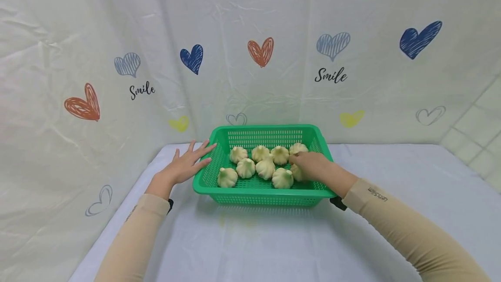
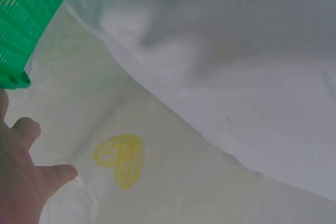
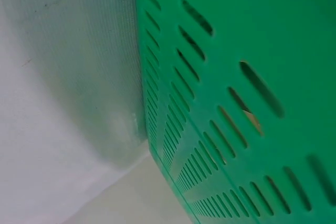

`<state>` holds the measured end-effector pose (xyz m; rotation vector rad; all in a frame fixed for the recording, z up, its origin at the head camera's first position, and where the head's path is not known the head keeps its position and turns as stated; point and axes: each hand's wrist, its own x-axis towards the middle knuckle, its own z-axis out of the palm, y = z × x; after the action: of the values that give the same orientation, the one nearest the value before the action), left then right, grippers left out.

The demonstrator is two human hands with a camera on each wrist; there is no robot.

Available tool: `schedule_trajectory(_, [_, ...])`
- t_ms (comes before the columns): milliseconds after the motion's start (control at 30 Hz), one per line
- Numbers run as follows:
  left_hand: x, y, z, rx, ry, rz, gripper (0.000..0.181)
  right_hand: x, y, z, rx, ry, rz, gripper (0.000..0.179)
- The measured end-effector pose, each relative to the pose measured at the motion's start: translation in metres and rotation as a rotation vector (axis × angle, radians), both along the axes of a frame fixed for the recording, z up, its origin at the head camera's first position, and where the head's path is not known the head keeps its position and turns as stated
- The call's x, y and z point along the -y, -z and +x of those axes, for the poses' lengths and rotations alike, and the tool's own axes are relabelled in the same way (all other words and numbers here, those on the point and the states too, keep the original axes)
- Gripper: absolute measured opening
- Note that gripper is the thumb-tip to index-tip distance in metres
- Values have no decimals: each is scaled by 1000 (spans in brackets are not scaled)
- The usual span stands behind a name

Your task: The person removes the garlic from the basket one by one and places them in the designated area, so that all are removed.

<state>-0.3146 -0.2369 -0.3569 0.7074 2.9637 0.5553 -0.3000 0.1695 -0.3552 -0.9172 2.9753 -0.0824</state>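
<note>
A green plastic basket (image 1: 266, 192) with slotted walls stands on the white-covered worktop (image 1: 242, 247), near the backdrop sheet (image 1: 227, 16) printed with hearts and the word "Smile". Nine whitish garlic bulbs (image 1: 265, 169) show inside it, loosely spread over the slotted floor, most with their stem ends up. The left hand (image 1: 185, 165) is spread wide, its fingers reaching over the basket's left rim, and holds nothing. The right hand (image 1: 315, 166) reaches in over the right side, fingers bent downward between the back-right bulb (image 1: 298, 148) and the front-right bulb (image 1: 296, 175), which it partly covers; whether it grips either one cannot be told. Beige sleeves (image 1: 415, 234) cover both forearms.
</note>
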Motion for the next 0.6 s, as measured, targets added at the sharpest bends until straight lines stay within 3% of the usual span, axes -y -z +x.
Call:
schedule_trajectory(400, [-1,-1,-1,7,-2,0,59,0,-2,-2,-13,-14,0,19])
schedule_trajectory(600, [-1,-2,0,5,-5,-12,60,-1,-4,0,1,-38,-48,29])
